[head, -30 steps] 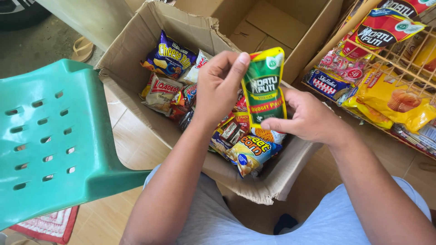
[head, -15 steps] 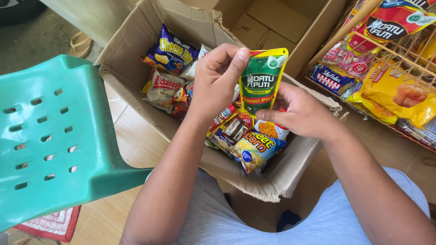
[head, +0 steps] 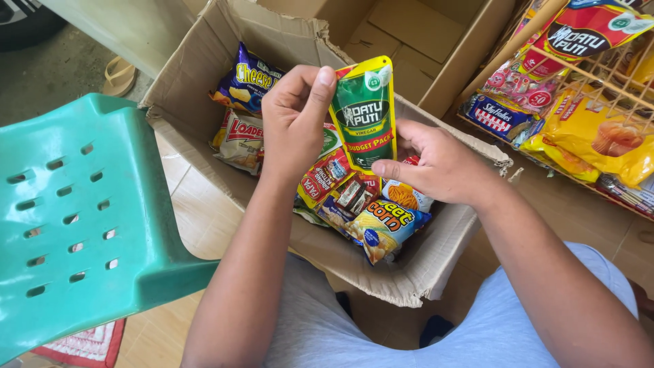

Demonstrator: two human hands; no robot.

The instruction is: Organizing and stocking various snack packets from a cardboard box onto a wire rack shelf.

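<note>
My left hand pinches the top left edge of a green and yellow pouch, and my right hand grips its lower right corner. The pouch is upright above an open cardboard box. Inside the box lie several snack packets, among them a purple chip bag, a white and red packet and a yellow corn snack bag. The box rests between my knees.
A green plastic chair seat with slots stands at the left. A wire rack at the right carries more packets in red, yellow and blue. A second open box sits behind. A sandal lies on the floor at top left.
Both hands have kept the pouch and shifted a little; my right hand has slid from behind it to its lower corner. The view has tilted slightly.
</note>
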